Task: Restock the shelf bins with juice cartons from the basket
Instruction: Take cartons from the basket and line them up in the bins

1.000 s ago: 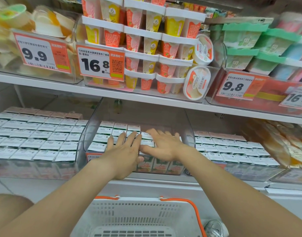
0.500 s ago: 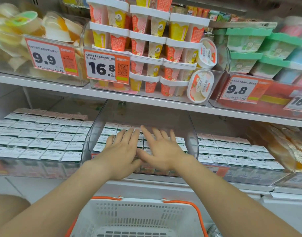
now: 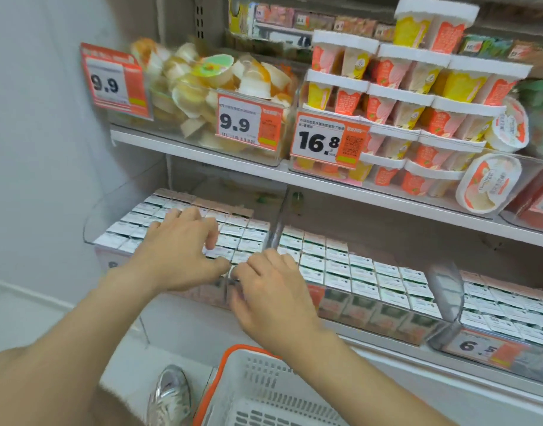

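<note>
Standing above the basket (image 3: 264,379), the left shelf bin (image 3: 93,219) is packed with juice cartons (image 3: 248,233). Left hand (image 3: 178,256) and right hand (image 3: 270,290) curl fingers at its front corner, grip unclear; pressing rows flush, gently, should serve best.

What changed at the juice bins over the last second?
Both hands left the middle bin and moved left: the left hand now touches the left bin's cartons, fingers curled; the right hand sits at that bin's front corner. No clear grip. Basket unchanged below.
</note>
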